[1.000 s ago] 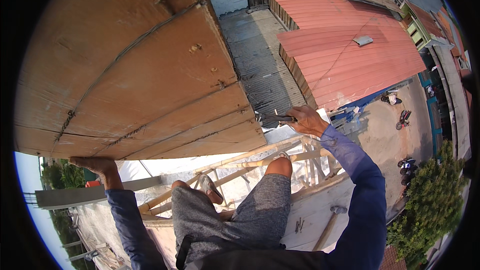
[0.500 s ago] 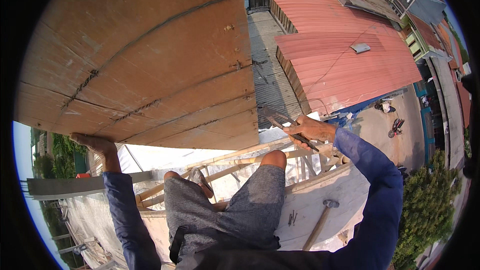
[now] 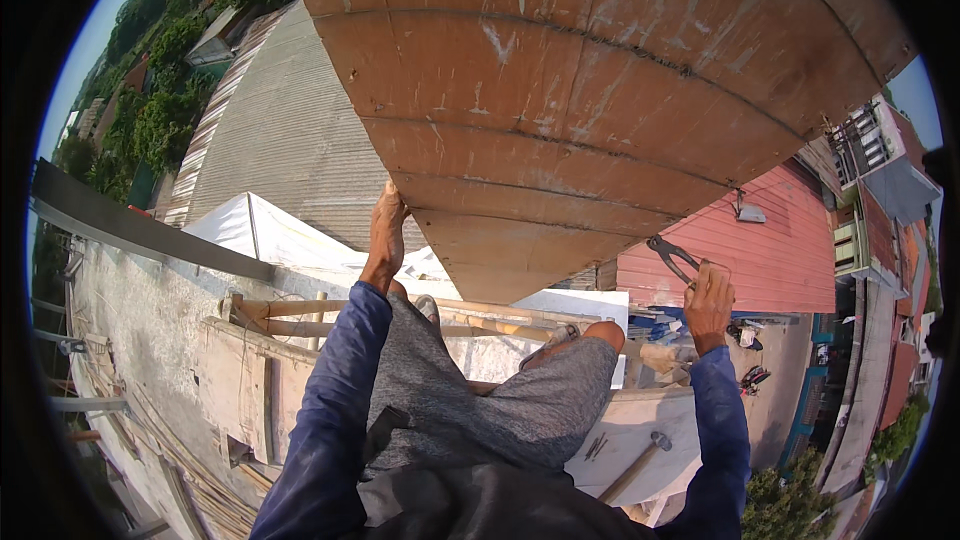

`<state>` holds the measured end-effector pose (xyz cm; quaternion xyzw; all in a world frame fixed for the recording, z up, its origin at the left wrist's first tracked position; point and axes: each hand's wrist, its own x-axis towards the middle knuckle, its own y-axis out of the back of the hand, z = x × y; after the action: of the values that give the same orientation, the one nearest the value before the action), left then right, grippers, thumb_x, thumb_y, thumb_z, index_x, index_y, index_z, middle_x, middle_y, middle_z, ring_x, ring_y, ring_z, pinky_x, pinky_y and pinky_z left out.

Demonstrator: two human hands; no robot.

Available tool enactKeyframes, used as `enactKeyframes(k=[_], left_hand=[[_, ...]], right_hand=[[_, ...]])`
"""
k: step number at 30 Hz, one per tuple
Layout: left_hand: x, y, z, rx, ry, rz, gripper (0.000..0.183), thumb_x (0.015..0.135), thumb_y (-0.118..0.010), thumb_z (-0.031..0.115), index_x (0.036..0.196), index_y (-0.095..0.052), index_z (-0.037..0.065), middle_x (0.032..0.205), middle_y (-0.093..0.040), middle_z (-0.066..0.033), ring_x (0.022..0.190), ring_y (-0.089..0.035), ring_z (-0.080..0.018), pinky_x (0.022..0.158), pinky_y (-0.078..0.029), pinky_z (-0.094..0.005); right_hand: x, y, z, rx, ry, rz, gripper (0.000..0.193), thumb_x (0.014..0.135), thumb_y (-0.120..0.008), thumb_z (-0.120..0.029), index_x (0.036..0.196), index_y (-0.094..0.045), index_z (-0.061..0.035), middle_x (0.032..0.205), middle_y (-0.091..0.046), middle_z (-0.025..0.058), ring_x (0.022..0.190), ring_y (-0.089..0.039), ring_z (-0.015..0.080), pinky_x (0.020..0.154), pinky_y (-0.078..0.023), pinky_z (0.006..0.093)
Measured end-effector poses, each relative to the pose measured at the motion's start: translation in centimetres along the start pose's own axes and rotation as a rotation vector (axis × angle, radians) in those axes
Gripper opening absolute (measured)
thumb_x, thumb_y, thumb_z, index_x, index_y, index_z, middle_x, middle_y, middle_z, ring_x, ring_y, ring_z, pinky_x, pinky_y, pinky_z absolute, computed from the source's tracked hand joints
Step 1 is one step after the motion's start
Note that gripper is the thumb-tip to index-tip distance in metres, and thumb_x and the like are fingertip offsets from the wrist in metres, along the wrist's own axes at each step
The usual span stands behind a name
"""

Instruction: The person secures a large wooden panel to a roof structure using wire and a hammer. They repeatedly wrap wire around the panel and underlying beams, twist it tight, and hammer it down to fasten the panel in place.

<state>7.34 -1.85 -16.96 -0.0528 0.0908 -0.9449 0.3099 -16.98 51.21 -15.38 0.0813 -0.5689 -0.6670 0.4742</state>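
A large brown wooden panel (image 3: 560, 130) fills the upper middle, its face crossed by several dark lines that look like wire, some of them twisted. My left hand (image 3: 385, 240) holds the panel's left edge near its lower corner, with its fingers partly hidden against the wood. My right hand (image 3: 710, 305) is closed round the handles of dark pincers (image 3: 668, 252). Their jaws point up and left, just off the panel's right edge. Higher on that edge a loose wire end (image 3: 738, 202) sticks out.
A hammer (image 3: 632, 472) and several nails (image 3: 596, 446) lie on the pale ledge beside my right thigh. Bamboo poles (image 3: 490, 322) run past my legs. Below are a red corrugated roof (image 3: 770, 255), a grey roof (image 3: 285, 130) and a street with a motorcycle (image 3: 755, 378).
The panel has swung to the right and tilted, with my left hand moving right along with it. My right hand has gone right with the pincers, whose handles now point more downward.
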Motion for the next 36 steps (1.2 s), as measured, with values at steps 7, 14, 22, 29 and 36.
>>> enactKeyframes(k=[7,14,22,29,36], left_hand=[[-2.0,-0.1,-0.1,0.204,-0.119,-0.02,0.071,0.105,-0.049,0.042,0.16,-0.022,0.006,0.162,-0.032,-0.0206,0.153,-0.024,-0.0343,0.123,-0.022,-0.0411],[-2.6,-1.6,-2.0,0.248,-0.114,0.314,0.073,0.097,-0.064,0.024,0.158,-0.027,0.008,0.151,-0.046,-0.0249,0.137,-0.044,-0.0439,0.116,-0.032,-0.048],[-2.9,-0.1,-2.6,0.335,-0.203,0.276,0.071,0.096,-0.065,0.026,0.155,-0.033,0.006,0.143,-0.053,-0.0251,0.125,-0.052,-0.0441,0.109,-0.037,-0.0494],[-6.1,-1.4,-4.3,0.477,-0.172,0.389,0.064,0.099,-0.061,0.028,0.151,-0.038,0.0,0.145,-0.049,-0.0273,0.135,-0.046,-0.0421,0.116,-0.03,-0.0511],[-5.6,-3.4,-0.1,0.427,-0.347,0.553,0.042,0.101,-0.063,0.024,0.133,-0.055,-0.002,0.133,-0.058,-0.0182,0.126,-0.054,-0.0312,0.109,-0.041,-0.0424]], right_hand=[[0.5,1.5,-1.1,-0.059,-0.1,-0.241,0.027,0.089,-0.065,-0.016,0.11,-0.053,-0.0054,0.1,-0.058,0.0146,0.094,-0.061,0.034,0.077,-0.049,0.0464],[0.7,3.0,-2.8,0.012,-0.234,-0.433,0.036,0.094,-0.061,-0.016,0.126,-0.052,-0.0033,0.108,-0.064,0.0266,0.088,-0.064,0.0482,0.073,-0.05,0.0567],[1.9,3.6,-3.6,0.085,-0.313,-0.482,0.027,0.098,-0.06,-0.027,0.111,-0.059,-0.0032,0.09,-0.068,0.0265,0.083,-0.065,0.0491,0.071,-0.05,0.0586],[1.9,3.0,-1.9,0.28,-0.419,-0.574,0.036,0.098,-0.061,-0.034,0.102,-0.061,0.0019,0.087,-0.068,0.0283,0.084,-0.064,0.0497,0.074,-0.049,0.0554],[0.7,2.9,-1.7,0.316,-0.234,-0.382,0.029,0.092,-0.063,-0.02,0.115,-0.056,-0.0026,0.102,-0.067,0.0241,0.086,-0.065,0.046,0.075,-0.052,0.0544]])
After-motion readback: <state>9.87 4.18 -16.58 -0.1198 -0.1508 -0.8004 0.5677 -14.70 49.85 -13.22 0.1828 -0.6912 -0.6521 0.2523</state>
